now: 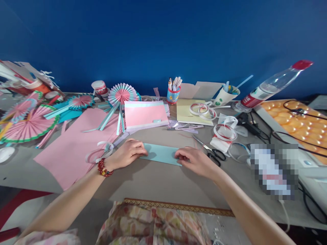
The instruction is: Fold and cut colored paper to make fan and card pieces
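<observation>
A strip of light blue paper [161, 153] lies on the grey table in front of me. My left hand [130, 153] grips its left end, with the fingers curled down at the edge. At the opposite end my right hand [192, 159] has thumb and fingers pinched at the paper. Just behind the strip rests a pink sheet with pale blue and lilac borders [144, 115], bearing a small blue piece. Scissors with black handles [216, 153] lie right of my right hand. A large pink sheet [74, 149] spreads out to the left of my left hand.
Folded paper fans [122, 95] stand and lie at the left. Behind are a pen cup [173, 94] and a yellow pad [182, 112] with tape rolls [198, 109] on it. A bottle [268, 88] tilts at the right, near cables and an orange bubbled surface [298, 115].
</observation>
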The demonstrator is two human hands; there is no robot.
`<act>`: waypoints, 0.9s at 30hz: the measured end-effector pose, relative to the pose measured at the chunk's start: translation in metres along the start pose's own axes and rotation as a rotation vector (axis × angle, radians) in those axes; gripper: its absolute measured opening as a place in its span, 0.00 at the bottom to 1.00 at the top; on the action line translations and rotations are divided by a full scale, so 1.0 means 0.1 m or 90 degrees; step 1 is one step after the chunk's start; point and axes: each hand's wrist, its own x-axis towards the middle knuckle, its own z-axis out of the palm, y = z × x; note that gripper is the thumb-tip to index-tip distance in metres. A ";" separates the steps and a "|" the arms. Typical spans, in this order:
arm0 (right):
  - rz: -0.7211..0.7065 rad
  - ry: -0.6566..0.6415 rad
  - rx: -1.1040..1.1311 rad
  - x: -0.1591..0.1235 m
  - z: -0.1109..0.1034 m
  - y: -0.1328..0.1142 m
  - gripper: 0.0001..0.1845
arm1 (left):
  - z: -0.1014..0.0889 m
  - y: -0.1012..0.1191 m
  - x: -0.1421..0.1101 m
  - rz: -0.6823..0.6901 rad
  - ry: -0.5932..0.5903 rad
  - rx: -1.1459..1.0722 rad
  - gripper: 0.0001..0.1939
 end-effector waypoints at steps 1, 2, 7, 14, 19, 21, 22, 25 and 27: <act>0.000 -0.001 0.000 0.00 0.00 0.00 0.09 | 0.00 0.00 0.00 -0.001 -0.001 0.000 0.11; -0.001 -0.003 0.001 0.00 -0.01 0.00 0.10 | 0.00 0.00 0.00 -0.001 -0.002 0.001 0.11; -0.004 -0.003 0.002 0.00 -0.01 -0.01 0.09 | 0.00 0.00 0.00 0.006 0.003 0.001 0.11; -0.016 0.001 -0.022 -0.01 0.00 0.01 0.08 | -0.01 0.01 0.00 0.003 -0.006 0.013 0.12; -0.059 -0.011 -0.131 -0.03 -0.01 -0.06 0.21 | -0.03 0.04 0.01 -0.008 -0.032 0.034 0.11; -0.089 -0.032 -0.207 -0.03 0.00 -0.10 0.27 | -0.03 0.05 0.01 -0.005 -0.031 0.040 0.11; -0.110 -0.043 -0.244 -0.03 0.01 -0.11 0.29 | -0.02 0.06 0.00 -0.003 -0.029 0.045 0.11; -0.168 -0.072 -0.315 -0.01 0.05 -0.14 0.32 | 0.01 0.07 0.00 0.008 -0.023 0.082 0.14; -0.186 -0.087 -0.331 0.00 0.07 -0.14 0.32 | 0.03 0.08 0.00 0.036 -0.019 0.120 0.18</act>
